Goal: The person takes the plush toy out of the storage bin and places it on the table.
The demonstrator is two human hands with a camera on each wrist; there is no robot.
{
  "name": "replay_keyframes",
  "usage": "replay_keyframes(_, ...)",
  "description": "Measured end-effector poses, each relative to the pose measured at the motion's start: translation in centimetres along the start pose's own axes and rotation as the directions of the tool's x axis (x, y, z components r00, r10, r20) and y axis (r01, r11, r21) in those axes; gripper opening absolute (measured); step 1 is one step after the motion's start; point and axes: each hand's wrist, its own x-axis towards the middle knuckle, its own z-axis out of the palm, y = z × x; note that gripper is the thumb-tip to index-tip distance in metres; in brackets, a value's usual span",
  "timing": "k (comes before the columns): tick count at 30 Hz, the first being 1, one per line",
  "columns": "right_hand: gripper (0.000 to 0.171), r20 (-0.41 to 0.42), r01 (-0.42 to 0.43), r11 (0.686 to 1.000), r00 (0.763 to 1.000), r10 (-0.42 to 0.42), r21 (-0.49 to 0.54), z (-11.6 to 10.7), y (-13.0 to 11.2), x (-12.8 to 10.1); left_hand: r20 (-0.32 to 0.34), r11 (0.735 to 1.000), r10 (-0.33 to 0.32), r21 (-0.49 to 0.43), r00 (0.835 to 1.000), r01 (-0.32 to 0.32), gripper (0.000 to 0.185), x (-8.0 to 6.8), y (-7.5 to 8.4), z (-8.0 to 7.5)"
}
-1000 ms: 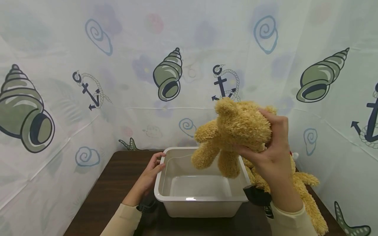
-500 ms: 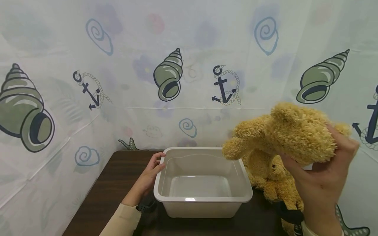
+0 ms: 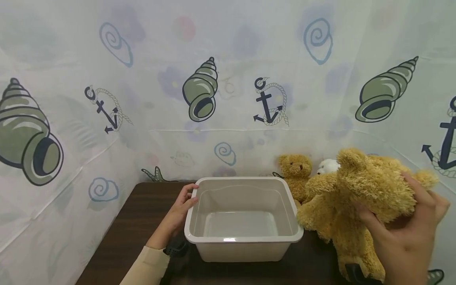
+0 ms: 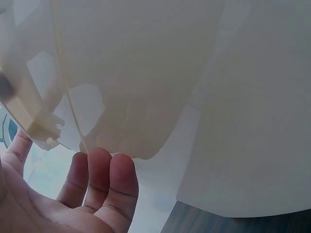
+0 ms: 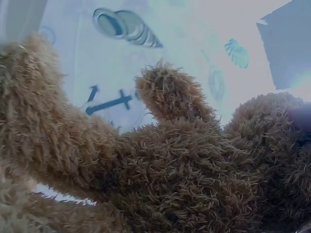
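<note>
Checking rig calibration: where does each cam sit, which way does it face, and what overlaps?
Head: above, looking forward and down at the tub on the dark table; both hands and a cream sleeve show.
Left wrist: beside the tub wall, facing it; left hand shows.
Right wrist: under the big teddy bear, facing up at its fur; no hand visible.
Shared: head and left wrist see the tub; head and right wrist see the bear, gripped by the right hand.
</note>
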Motion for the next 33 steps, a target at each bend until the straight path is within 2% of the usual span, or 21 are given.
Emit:
replay_keyframes(6, 0.096, -0.009, -0.024, 1.000, 1.000, 0.024, 0.007, -0.9, 1.7, -0.7, 0.015, 1.000, 0.005, -0.011, 1.000, -0.005, 0.046, -0.1, -0.2, 0.0)
replay_keyframes(10, 0.098, 0.009, -0.027, 0.997, 1.000, 0.027, -0.075, -0.9, 2.8, -1.1, 0.017, 1.000, 0.006, -0.016, 1.000, -0.005, 0.047, 0.0, 0.0, 0.0)
replay_keyframes(12, 0.100, 0.022, -0.062, 0.993, 0.998, 0.064, -0.103, -0.4, 3.2, -1.3, 0.013, 1.000, 0.007, -0.020, 1.000, -0.006, 0.047, 0.1, 0.1, -0.1)
replay_keyframes(18, 0.100, 0.074, -0.178, 0.980, 0.980, 0.184, -0.090, 1.6, 4.0, -2.2, 0.007, 1.000, 0.005, -0.024, 1.000, -0.005, 0.047, 0.2, 0.2, -0.3)
replay_keyframes(20, 0.098, 0.115, -0.201, 0.975, 0.971, 0.211, -0.095, 2.1, 4.4, -2.5, 0.011, 1.000, 0.005, -0.020, 1.000, -0.005, 0.047, 0.3, 0.2, -0.3)
replay_keyframes(27, 0.091, 0.266, -0.286, 0.948, 0.911, 0.314, -0.139, 3.5, 6.4, -2.5, 0.017, 1.000, 0.006, -0.025, 1.000, -0.005, 0.049, 0.2, 0.1, -0.1)
replay_keyframes(33, 0.085, 0.391, -0.262, 0.951, 0.868, 0.307, -0.165, 4.2, 8.2, -1.2, 0.008, 0.999, -0.003, -0.033, 1.000, 0.003, 0.048, 0.2, 0.0, -0.1)
